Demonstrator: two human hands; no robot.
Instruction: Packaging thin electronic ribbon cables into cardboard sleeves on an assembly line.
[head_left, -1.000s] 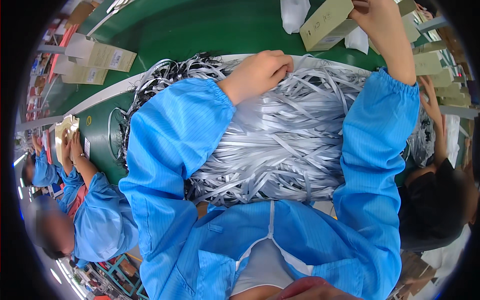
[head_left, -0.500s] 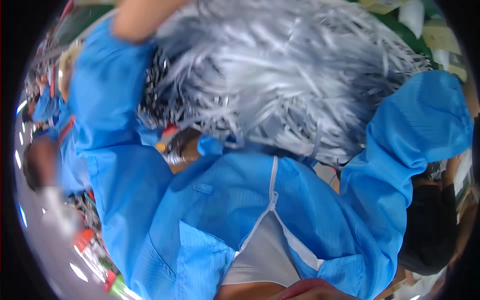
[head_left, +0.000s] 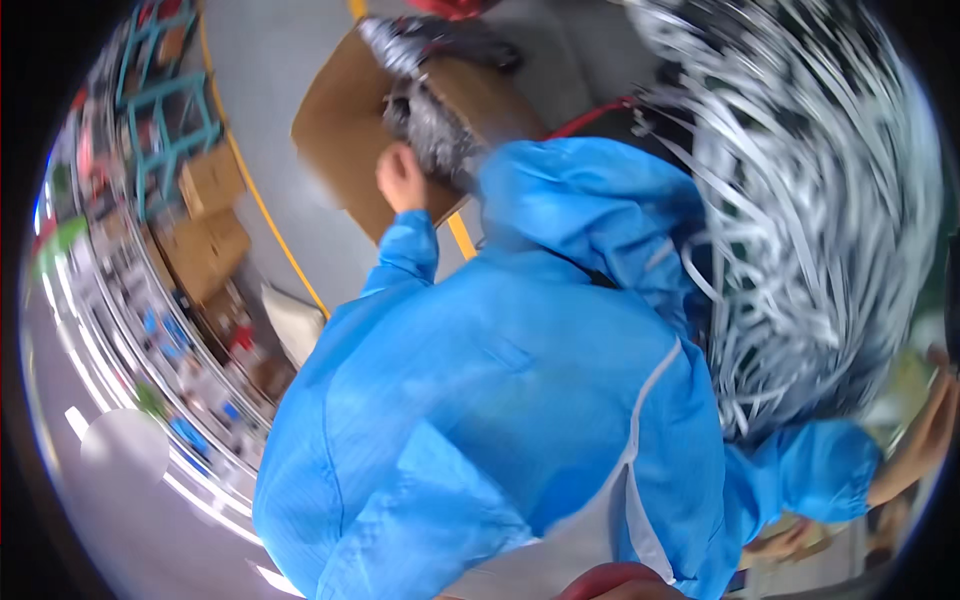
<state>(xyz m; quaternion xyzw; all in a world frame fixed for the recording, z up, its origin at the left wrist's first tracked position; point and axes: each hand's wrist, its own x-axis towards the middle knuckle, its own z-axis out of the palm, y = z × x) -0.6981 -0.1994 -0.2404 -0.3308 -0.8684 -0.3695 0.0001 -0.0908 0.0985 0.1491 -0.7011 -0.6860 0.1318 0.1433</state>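
Observation:
My left hand (head_left: pixel 402 180) hangs low at my left side, in front of an open cardboard box (head_left: pixel 335 135). Its fingers look bent, but blur hides whether anything is in them. Crumpled dark-grey plastic (head_left: pixel 435 130) fills part of the box, close beside that hand. My right arm stretches out to the right, below a big heap of long, thin silvery-white strips (head_left: pixel 790 220). The right hand (head_left: pixel 938 385) lies at the dark picture rim, its fingers mostly hidden. Whether it touches something cannot be made out.
A yellow line (head_left: pixel 250 180) runs along the grey floor on the left. Past it stand cardboard cartons (head_left: pixel 205 245), teal metal frames (head_left: pixel 170 130) and long racks with mixed goods. A red object (head_left: pixel 450 8) lies beyond the box. Another person's hand (head_left: pixel 785 543) shows at lower right.
My view and body have turned left, so the heap of strips now lies to my right. My left arm, raised over the heap before, is now lowered beside the cardboard box.

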